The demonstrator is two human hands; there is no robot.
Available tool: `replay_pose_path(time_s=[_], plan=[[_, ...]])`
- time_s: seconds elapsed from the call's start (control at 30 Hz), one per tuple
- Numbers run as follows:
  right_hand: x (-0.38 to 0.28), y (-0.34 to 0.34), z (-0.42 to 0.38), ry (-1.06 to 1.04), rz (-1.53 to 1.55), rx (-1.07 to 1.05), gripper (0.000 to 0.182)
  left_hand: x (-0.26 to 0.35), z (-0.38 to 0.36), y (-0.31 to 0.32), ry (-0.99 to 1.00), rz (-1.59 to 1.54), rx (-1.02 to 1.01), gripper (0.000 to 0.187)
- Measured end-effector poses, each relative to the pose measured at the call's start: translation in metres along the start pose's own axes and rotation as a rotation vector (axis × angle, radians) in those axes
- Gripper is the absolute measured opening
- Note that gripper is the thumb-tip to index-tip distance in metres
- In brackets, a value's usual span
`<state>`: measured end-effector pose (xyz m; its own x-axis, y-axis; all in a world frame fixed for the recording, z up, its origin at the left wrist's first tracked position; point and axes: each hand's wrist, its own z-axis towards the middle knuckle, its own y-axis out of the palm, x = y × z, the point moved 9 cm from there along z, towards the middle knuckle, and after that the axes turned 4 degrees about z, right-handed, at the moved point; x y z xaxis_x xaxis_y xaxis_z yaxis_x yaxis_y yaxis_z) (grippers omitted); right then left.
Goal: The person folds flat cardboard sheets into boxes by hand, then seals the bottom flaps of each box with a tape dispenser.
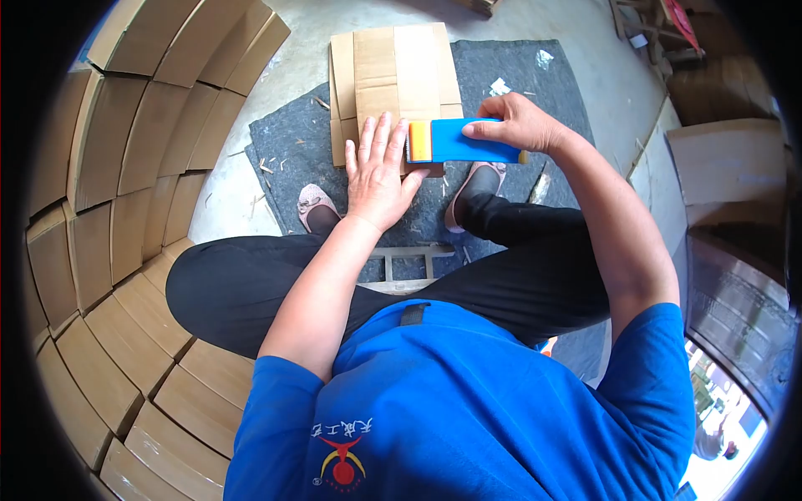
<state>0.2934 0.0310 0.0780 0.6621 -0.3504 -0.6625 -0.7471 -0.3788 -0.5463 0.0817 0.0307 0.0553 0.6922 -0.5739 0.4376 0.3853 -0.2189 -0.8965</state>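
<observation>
A cardboard box (397, 71) stands on a dark mat in front of my feet. Spread flat on its near part is my left hand (380, 175), fingers apart and holding nothing. My right hand (520, 122) grips a blue tape dispenser (468, 140) from the right side. The dispenser's orange-yellow end (420, 141) rests at the box's near edge, close beside my left fingertips. Part of the box's near side is hidden under my left hand and the dispenser.
Stacked cardboard boxes (134, 142) rise along the left and curve round to the lower left. Scraps lie on the dark mat (284, 134). A slatted frame (409, 265) sits between my legs. More cardboard (731, 171) is at the right.
</observation>
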Motion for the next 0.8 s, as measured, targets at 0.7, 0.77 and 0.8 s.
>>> replay_pose_path(time_s=[0.7,0.77,0.8], plan=[[-0.013,0.047,-0.001,0.066,0.020,-0.025,0.071,-0.068,-0.076,0.023,-1.055,-1.229,0.257,0.031],[-0.013,0.047,-0.001,0.054,0.026,-0.022,0.071,-0.048,-0.078,0.030,-1.150,-1.526,0.290,0.027],[-0.013,0.048,-0.002,0.058,0.029,-0.021,0.071,-0.045,-0.075,0.033,-1.149,-1.602,0.312,0.029]])
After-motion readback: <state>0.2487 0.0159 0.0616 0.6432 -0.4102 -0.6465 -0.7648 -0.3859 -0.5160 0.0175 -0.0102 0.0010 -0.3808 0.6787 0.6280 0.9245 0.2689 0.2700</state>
